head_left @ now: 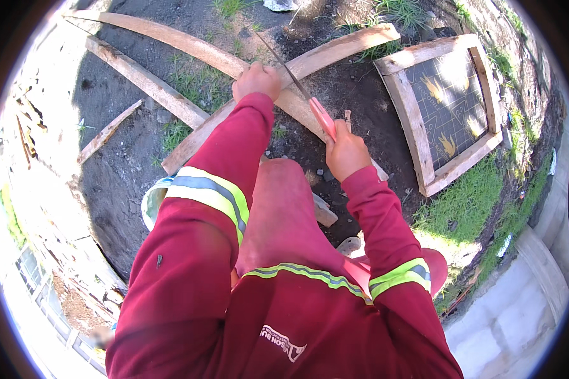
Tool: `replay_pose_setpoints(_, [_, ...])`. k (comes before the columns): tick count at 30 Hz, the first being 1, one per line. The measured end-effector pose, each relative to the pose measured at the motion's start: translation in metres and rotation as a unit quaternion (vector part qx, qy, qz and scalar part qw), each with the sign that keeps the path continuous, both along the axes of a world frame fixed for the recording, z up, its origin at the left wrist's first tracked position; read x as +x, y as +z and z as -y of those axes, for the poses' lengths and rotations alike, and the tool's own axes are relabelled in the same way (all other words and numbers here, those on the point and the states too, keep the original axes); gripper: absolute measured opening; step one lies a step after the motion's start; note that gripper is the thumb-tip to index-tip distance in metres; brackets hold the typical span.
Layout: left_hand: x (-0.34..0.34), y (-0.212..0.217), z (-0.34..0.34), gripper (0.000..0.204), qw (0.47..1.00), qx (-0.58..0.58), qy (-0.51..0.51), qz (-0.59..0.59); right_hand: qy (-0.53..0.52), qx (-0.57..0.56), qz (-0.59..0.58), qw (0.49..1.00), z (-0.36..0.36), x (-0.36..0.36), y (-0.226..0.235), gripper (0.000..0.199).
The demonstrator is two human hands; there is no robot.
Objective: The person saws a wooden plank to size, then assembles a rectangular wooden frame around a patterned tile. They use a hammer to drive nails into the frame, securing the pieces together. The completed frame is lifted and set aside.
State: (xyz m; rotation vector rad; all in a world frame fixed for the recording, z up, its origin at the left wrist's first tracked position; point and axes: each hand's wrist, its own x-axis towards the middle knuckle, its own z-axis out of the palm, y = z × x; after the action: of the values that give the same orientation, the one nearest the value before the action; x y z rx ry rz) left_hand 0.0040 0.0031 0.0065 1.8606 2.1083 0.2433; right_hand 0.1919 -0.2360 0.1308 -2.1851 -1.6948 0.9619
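1. Near the top middle, two boards cross on the ground: the top board [344, 49] slants up to the right, over the lower board [171, 39], which slants down to the right.
2. Close to that crossing, the left hand [256, 82] rests on the top board. Its fingers bend down and away, tips hidden, so I cannot tell how far they close or how tightly they hold.
3. Right of it, the right hand [349, 150] has its fingers curled closed around the red handle of the saw [322, 119].
4. From that handle the thin blade runs up and left, crossing the top board just beside the left hand, its tip beyond the far edge. Whether the teeth have bitten into the wood, I cannot tell.
5. Left of the boards lie a plank [145, 81], its lower end near the top board, and a short stick [110, 131], well apart from the hands.
6. Over on the right, a wooden frame [406, 120] surrounds a dark panel [446, 95] with yellow marks; grass [458, 211] grows below it.
7. Beside the left sleeve [202, 189], a bucket [150, 205] shows in part.
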Motion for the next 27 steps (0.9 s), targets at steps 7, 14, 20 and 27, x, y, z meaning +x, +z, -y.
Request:
replay_pose_setpoints(7, [0.000,-0.002,0.003,0.034,1.000,-0.012,0.005,-0.020,-0.003,-0.012,-0.013,1.000,0.025,0.016,0.074,0.024])
replay_pose_setpoints(14, [0.000,-0.002,0.002,0.034,1.000,-0.001,-0.001,-0.010,0.002,0.025,-0.007,1.000,-0.072,-0.025,-0.010,0.017])
replay_pose_setpoints(20, [-0.001,-0.002,0.003,0.035,1.000,-0.005,-0.003,-0.011,-0.008,-0.029,-0.019,0.999,0.029,0.013,0.042,0.032])
replay_pose_setpoints(27, [0.000,-0.007,0.003,0.037,1.000,-0.027,0.005,-0.008,0.023,0.050,-0.010,0.998,-0.055,-0.019,-0.002,0.018])
